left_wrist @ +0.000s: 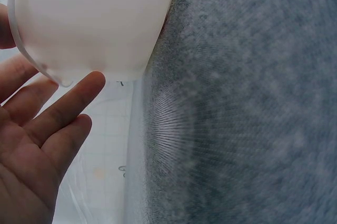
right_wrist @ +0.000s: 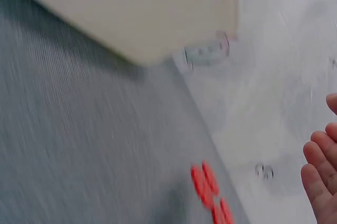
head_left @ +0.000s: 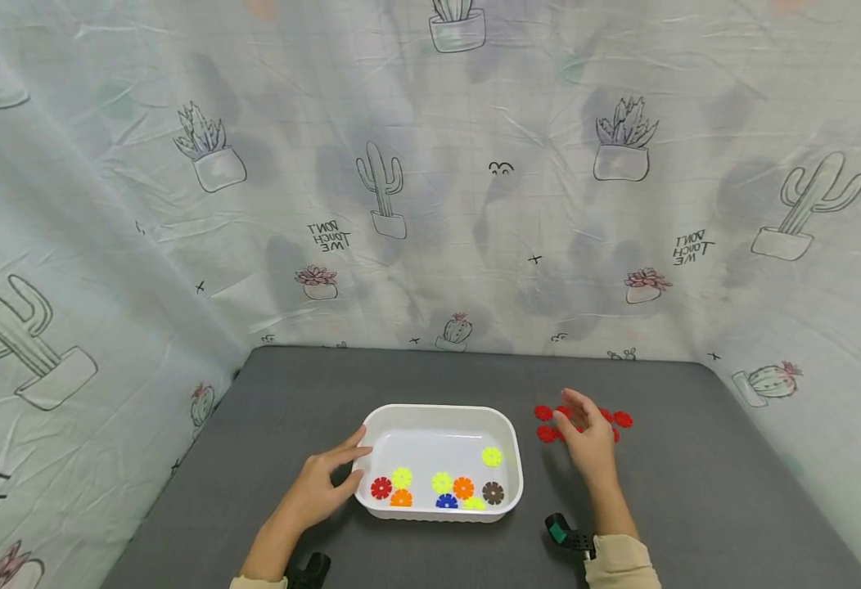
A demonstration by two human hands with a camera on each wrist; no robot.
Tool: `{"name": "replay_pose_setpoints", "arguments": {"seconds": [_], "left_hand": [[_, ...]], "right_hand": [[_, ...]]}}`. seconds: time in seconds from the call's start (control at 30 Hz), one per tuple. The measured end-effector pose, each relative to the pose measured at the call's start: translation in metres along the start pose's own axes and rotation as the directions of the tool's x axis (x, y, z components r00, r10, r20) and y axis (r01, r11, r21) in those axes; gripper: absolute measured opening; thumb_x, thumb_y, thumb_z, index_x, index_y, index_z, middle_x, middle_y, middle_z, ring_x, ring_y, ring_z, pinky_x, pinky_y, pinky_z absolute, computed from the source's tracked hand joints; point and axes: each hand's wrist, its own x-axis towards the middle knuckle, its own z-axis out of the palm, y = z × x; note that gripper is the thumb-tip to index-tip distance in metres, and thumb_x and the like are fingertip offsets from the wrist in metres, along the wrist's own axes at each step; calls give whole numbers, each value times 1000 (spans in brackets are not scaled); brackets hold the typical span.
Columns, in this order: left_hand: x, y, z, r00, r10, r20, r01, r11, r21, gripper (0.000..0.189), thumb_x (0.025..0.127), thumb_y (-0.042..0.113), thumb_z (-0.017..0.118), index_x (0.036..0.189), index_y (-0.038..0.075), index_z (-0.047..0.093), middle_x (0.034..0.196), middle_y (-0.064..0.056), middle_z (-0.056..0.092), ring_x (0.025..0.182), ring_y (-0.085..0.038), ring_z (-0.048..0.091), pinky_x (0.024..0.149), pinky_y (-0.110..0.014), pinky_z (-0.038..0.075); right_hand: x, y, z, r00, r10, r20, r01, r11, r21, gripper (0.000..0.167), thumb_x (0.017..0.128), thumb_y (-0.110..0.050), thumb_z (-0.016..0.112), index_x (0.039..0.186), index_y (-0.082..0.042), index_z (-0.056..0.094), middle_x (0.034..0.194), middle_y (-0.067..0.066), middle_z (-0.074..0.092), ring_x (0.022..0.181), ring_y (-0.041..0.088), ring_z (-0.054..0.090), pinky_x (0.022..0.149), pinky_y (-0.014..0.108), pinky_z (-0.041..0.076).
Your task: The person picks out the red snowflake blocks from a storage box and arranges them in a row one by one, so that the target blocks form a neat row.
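Observation:
A white plastic tray (head_left: 441, 514) stands on the grey table. Lying inside are several notched flat discs: a red disc (head_left: 381, 488), a brown disc (head_left: 493, 492), a blue disc (head_left: 447, 501), plus orange and yellow ones. My left hand (head_left: 320, 487) touches the tray's left rim, its fingers fairly straight; the left wrist view shows two fingers (left_wrist: 68, 105) extended beside the tray's outer wall. To the right of the tray, my right hand (head_left: 590, 446) hovers over several red discs (head_left: 623, 420), fingers loosely bent, nothing visible in its grasp. It partly hides those discs.
The grey table (head_left: 313, 376) reaches back to a pale curtain (head_left: 438, 204) printed with cacti, which also hangs along both sides. Dark bands with devices sit on the wrists, the right wrist device (head_left: 566, 533) close above the tabletop.

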Motion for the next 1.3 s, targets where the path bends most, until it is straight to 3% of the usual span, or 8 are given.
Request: {"name": "replay_pose_setpoints", "arguments": {"seconds": [0.23,0.33,0.5,0.63,0.7,0.87,1.13,1.3], "left_hand": [[-1,-2,1,1000,1,-1,-1,1000,1,37,84,10,67,121,11,67,143,1,48,126,-22,50,99,-51,44],[0,-2,1,1000,-2,-2,2,1000,2,37,83,10,67,121,11,67,143,1,48,126,-22,50,99,-51,44],[0,-1,1,1000,9,-6,-9,1000,7,37,83,9,67,120,10,67,142,-1,49,125,-22,52,98,-51,44],[0,-1,0,999,30,-22,-30,999,10,37,82,9,68,118,9,68,140,-2,51,123,-23,53,97,-51,45],[0,-1,0,999,35,-28,-34,999,11,37,81,9,68,118,9,68,140,-2,51,123,-23,53,97,-51,45],[1,-1,0,998,45,-31,-45,999,18,37,82,9,68,118,10,68,140,-2,51,123,-23,54,96,-50,46],[3,-1,-1,994,96,-46,-95,995,28,37,81,8,68,118,7,68,138,-6,53,120,-25,56,94,-49,48],[1,-1,0,992,110,-54,-108,993,44,36,82,8,68,118,6,68,137,-7,54,119,-27,57,93,-49,49]], "right_hand": [[-15,-51,22,992,-89,94,83,995,60,42,83,1,67,123,11,55,125,27,59,115,38,55,89,7,43],[-21,-65,31,982,-139,127,132,989,58,42,83,2,67,122,12,55,123,27,59,115,39,55,92,11,44],[-31,-79,48,967,-178,183,171,984,53,40,82,3,67,120,11,57,120,25,62,113,37,57,97,35,47],[-36,-87,65,944,-207,257,188,977,97,39,83,2,67,119,11,57,119,26,62,111,40,57,95,51,44],[-38,-92,74,929,-206,307,178,977,117,39,84,2,66,120,11,56,119,27,61,111,40,57,96,51,44],[-41,-104,95,878,-165,450,111,983,143,41,86,0,64,124,9,54,125,24,58,116,37,55,100,48,42],[-39,-121,122,748,-155,646,22,978,210,43,88,-3,63,127,9,50,127,26,56,119,39,53,102,49,41],[-39,-127,138,690,-113,715,-24,984,179,43,88,-4,63,127,8,51,126,23,57,118,39,54,101,48,42]]}}
